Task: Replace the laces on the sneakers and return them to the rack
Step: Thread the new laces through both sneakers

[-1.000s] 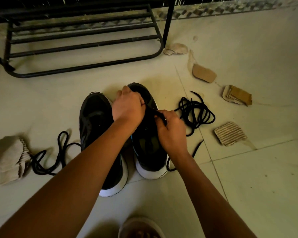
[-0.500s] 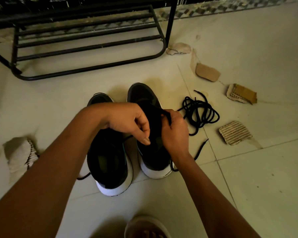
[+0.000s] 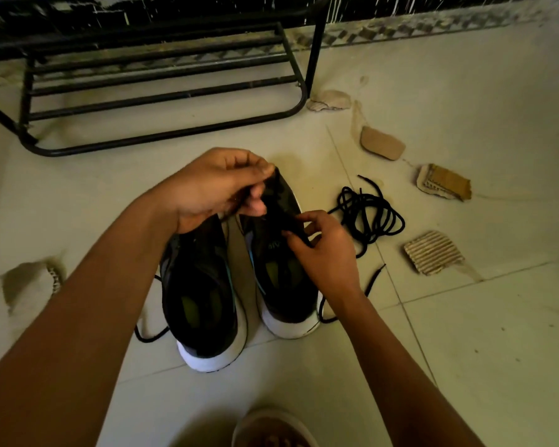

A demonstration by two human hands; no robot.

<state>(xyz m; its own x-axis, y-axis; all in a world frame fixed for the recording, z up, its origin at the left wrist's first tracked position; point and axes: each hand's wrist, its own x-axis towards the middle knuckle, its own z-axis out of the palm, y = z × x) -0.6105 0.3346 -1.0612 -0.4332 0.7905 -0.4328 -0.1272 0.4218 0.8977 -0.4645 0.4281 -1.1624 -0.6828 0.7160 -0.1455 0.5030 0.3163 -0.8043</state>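
Two black sneakers are sitting heels-toward-us on the tiled floor (image 3: 465, 333). The left hand (image 3: 213, 188) is pinching a black lace above the toe of the right sneaker (image 3: 281, 269); the right hand (image 3: 326, 253) is gripping lace at its eyelets. The left sneaker (image 3: 200, 301) is standing just beside it. A coiled black lace (image 3: 368, 214) is lying at three o'clock, the black metal rack (image 3: 162, 91) at twelve.

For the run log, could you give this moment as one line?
left hand: pinching lace | right hand: pinching lace | right sneaker: being laced | rack: empty
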